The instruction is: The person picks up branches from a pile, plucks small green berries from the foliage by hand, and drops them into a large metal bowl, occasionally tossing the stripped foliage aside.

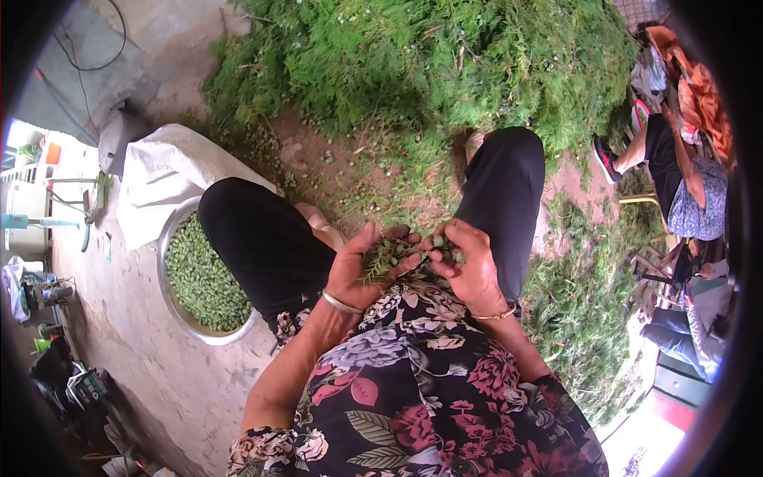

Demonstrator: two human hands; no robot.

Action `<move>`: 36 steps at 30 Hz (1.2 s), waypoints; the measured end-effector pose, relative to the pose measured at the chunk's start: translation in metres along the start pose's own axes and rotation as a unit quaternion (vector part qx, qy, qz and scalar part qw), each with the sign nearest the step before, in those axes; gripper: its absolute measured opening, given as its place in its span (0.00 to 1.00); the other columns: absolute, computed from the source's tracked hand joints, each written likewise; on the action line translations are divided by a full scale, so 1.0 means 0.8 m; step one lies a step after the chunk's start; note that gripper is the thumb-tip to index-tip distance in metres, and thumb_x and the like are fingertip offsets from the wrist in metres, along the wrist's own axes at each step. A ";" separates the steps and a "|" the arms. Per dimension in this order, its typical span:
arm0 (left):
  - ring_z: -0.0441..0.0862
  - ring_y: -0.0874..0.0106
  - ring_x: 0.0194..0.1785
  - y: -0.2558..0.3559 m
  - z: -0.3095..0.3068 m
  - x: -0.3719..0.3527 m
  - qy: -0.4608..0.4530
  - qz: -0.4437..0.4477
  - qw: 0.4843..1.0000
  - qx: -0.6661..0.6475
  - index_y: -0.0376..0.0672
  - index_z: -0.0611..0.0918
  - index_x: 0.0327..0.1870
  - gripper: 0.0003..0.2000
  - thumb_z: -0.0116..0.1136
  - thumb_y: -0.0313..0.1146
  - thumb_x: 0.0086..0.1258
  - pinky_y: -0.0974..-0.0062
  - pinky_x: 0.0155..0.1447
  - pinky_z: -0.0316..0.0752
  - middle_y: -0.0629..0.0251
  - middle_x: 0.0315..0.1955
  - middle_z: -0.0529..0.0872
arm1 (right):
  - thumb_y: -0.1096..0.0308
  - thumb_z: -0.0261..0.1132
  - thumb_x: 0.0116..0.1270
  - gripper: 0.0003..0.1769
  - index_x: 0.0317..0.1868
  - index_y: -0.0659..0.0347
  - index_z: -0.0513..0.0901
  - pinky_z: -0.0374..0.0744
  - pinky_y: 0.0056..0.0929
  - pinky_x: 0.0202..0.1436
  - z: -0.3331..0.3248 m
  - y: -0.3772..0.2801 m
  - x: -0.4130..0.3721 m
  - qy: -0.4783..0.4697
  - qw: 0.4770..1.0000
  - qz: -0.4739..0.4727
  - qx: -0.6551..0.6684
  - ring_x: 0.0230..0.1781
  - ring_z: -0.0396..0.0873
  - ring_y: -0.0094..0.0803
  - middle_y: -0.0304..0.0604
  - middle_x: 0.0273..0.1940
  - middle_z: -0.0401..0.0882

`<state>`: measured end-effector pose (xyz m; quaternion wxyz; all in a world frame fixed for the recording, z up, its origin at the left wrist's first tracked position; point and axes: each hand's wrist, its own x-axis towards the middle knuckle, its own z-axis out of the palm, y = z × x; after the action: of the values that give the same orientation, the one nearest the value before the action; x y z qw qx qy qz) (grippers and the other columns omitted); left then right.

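Over my lap, my left hand [367, 266] is curled round a small green sprig [385, 257] with pale green berries on it. My right hand [469, 258] is beside it, its thumb and fingers bent round several green berries [447, 248]. The fingertips of both hands nearly meet. A round metal basin [169, 292] full of green berries [204, 274] stands on the floor by my left knee. Beyond my knees lies a big heap of green branches [413, 67].
A white sack [167, 171] lies behind the basin. Loose berries and bits of leaf [358, 179] litter the ground. More cut greenery [584, 294] spreads at the right. A seated person [695, 199] is at the far right. Tools and a cable [79, 385] are at the lower left.
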<state>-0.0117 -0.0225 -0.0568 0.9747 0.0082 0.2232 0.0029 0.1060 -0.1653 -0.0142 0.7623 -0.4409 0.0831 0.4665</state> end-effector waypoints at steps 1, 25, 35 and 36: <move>0.74 0.52 0.58 -0.001 0.005 -0.001 -0.020 0.006 1.000 -0.005 0.28 0.70 0.57 0.28 0.50 0.49 0.71 0.57 0.64 0.70 0.44 0.53 0.75 | 0.75 0.59 0.62 0.06 0.37 0.70 0.77 0.66 0.17 0.20 0.000 0.001 -0.001 -0.009 1.000 -0.009 -0.020 0.23 0.74 0.22 0.42 0.29 0.78; 0.68 0.49 0.63 -0.003 0.012 -0.004 -0.031 0.016 0.996 -0.076 0.24 0.65 0.60 0.34 0.48 0.52 0.70 0.50 0.67 0.64 0.38 0.57 0.70 | 0.77 0.63 0.59 0.09 0.39 0.72 0.77 0.63 0.15 0.20 0.006 0.007 -0.010 -0.056 0.987 -0.047 -0.143 0.18 0.66 0.18 0.38 0.26 0.77; 0.70 0.51 0.62 -0.002 0.015 -0.006 -0.053 0.017 0.996 -0.069 0.25 0.68 0.59 0.32 0.51 0.52 0.69 0.55 0.68 0.65 0.40 0.55 0.72 | 0.73 0.57 0.68 0.09 0.46 0.67 0.76 0.62 0.11 0.22 0.003 0.011 -0.008 -0.110 0.978 -0.030 -0.176 0.23 0.66 0.13 0.36 0.29 0.76; 0.71 0.52 0.61 0.000 0.010 -0.005 -0.057 0.013 0.996 -0.068 0.26 0.68 0.58 0.32 0.51 0.51 0.69 0.55 0.67 0.66 0.41 0.55 0.73 | 0.73 0.56 0.69 0.09 0.47 0.67 0.76 0.63 0.10 0.23 0.008 0.010 -0.010 -0.097 0.968 -0.055 -0.225 0.23 0.66 0.13 0.35 0.29 0.77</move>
<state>-0.0120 -0.0225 -0.0477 0.9841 -0.0550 0.1660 0.0302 0.0934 -0.1645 -0.0111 0.6727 -0.5574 -0.1229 0.4708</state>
